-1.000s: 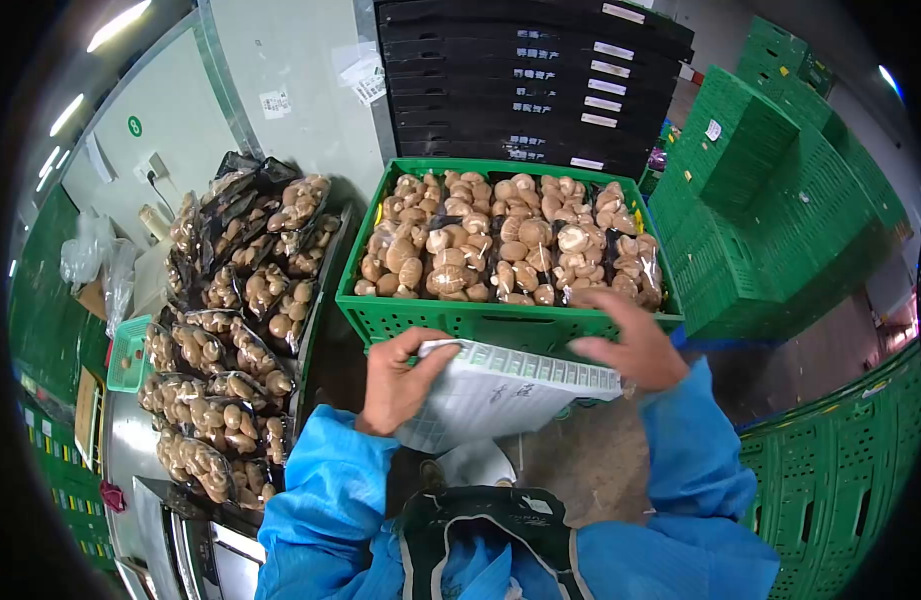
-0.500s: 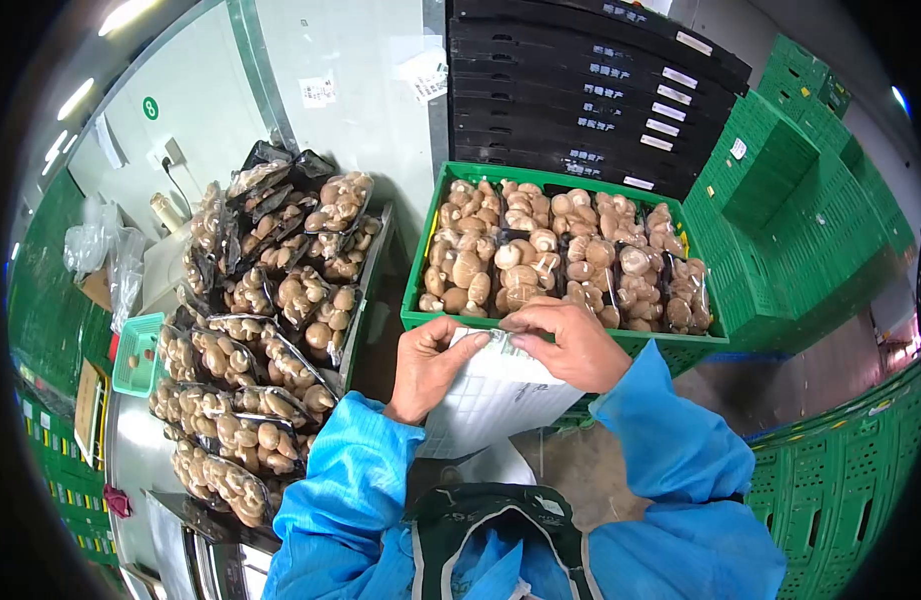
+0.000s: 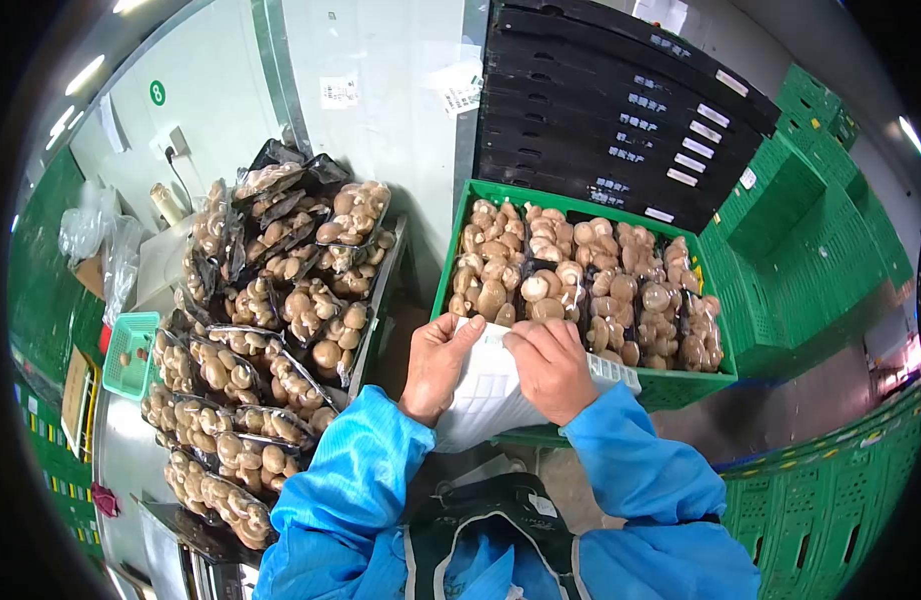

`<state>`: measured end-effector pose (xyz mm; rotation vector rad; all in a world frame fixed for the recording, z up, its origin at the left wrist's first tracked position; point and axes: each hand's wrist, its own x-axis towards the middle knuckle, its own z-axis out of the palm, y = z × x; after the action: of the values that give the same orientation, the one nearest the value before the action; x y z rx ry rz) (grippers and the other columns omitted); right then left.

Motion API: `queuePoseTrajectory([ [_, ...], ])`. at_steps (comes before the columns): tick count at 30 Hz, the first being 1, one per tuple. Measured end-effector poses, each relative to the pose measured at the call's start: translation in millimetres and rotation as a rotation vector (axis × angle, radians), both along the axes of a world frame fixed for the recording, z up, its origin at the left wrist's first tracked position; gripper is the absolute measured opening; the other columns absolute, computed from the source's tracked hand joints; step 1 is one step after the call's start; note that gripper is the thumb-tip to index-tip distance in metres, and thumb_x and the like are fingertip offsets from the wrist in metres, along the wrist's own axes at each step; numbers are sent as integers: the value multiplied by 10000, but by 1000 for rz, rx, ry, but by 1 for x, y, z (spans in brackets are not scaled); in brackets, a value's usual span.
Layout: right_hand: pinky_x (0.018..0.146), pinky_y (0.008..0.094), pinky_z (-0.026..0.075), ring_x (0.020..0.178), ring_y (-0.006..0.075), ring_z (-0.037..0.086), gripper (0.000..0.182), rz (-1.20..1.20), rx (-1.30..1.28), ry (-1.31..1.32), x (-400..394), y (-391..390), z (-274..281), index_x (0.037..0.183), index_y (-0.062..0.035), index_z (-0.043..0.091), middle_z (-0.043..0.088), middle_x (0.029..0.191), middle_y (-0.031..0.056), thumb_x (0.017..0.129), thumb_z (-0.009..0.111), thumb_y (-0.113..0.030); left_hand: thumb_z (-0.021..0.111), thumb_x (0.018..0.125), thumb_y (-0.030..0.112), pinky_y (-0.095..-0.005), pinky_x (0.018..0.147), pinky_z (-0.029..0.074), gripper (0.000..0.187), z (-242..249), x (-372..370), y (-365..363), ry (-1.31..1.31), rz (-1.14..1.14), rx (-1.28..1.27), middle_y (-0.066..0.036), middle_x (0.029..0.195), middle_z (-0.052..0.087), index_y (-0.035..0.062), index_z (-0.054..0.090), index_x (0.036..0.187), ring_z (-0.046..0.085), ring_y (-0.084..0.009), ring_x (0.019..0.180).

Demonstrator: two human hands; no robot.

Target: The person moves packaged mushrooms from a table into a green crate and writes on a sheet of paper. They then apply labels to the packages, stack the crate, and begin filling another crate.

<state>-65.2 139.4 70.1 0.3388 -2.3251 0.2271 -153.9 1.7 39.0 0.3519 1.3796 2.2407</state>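
My left hand (image 3: 439,368) is closed on the left side of a white sheet of labels (image 3: 477,393), thumb near its top edge. My right hand (image 3: 553,370) pinches at the sheet's upper edge, its fingertips close to the left thumb. Faint grid lines run across the sheet, and part of it is hidden behind the right hand. Just beyond both hands stands a green crate (image 3: 686,388) filled with wrapped trays of brown mushrooms (image 3: 543,285). Whether a single label is between the right fingertips is too small to tell.
To the left, many wrapped mushroom packs (image 3: 246,390) are heaped on a metal table. A small green basket (image 3: 131,355) lies beyond them. Black crates (image 3: 621,110) are stacked behind the filled crate. Green crates (image 3: 821,230) stand on the right.
The view has shifted, so the crates and mushroom packs appear slightly lower and mostly further right. My right hand has turned and drawn inward along the sheet's top edge; my left hand keeps its hold.
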Motion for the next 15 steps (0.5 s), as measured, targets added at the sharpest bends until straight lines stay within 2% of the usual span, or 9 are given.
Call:
queuePoseTrajectory([
  [3, 719, 339, 389, 838, 217, 532, 221, 46, 16, -7, -6, 11, -6, 904, -39, 616, 582, 906, 61, 685, 591, -43, 644, 864, 148, -206, 550, 414, 154, -6, -8, 10, -28, 53, 20, -4, 725, 617, -3, 632, 833, 510, -41, 616],
  [6, 661, 328, 419, 755, 229, 555, 158, 115, -134, -63, -14, 22, -1, 869, -24, 640, 596, 838, 82, 717, 631, 18, 641, 867, 159, -209, 550, 409, 168, -9, -16, 15, 21, 66, -82, 1, 724, 612, -2, 625, 819, 501, -39, 615],
  [8, 647, 285, 441, 720, 177, 572, 104, 279, -654, -391, -13, 34, 11, 878, -3, 637, 613, 807, 79, 775, 632, 15, 640, 867, 164, -210, 551, 407, 175, -16, -24, 17, 64, 80, -125, 2, 722, 609, -2, 623, 814, 498, -37, 616],
  [9, 647, 285, 441, 720, 177, 572, 104, 286, -653, -392, -14, 44, 22, 878, -3, 637, 613, 807, 79, 775, 632, 15, 640, 868, 169, -210, 551, 405, 183, -18, -27, 16, 102, 85, -168, 3, 719, 607, -3, 620, 809, 494, -35, 618],
  [11, 657, 251, 457, 724, 119, 569, 82, 365, -1119, -812, -25, 72, 48, 892, 8, 632, 628, 818, 64, 819, 618, -24, 640, 867, 177, -207, 545, 384, 191, -13, -29, 14, 101, 112, -187, 25, 698, 579, 3, 611, 792, 466, -25, 613],
  [13, 676, 240, 462, 742, 91, 557, 98, 260, -1180, -856, -55, 98, 71, 899, 4, 631, 631, 841, 46, 824, 609, -56, 647, 860, 176, -202, 535, 361, 191, -15, -28, 8, 166, 126, -296, 48, 675, 538, 11, 601, 775, 434, -18, 610],
  [15, 662, 233, 454, 732, 91, 554, 117, 211, -1083, -806, -112, 142, 41, 897, -6, 629, 626, 815, 43, 825, 608, -95, 661, 847, 177, -208, 530, 350, 198, -21, -21, -1, 177, 108, -369, 64, 662, 496, 12, 590, 765, 410, -20, 619],
])
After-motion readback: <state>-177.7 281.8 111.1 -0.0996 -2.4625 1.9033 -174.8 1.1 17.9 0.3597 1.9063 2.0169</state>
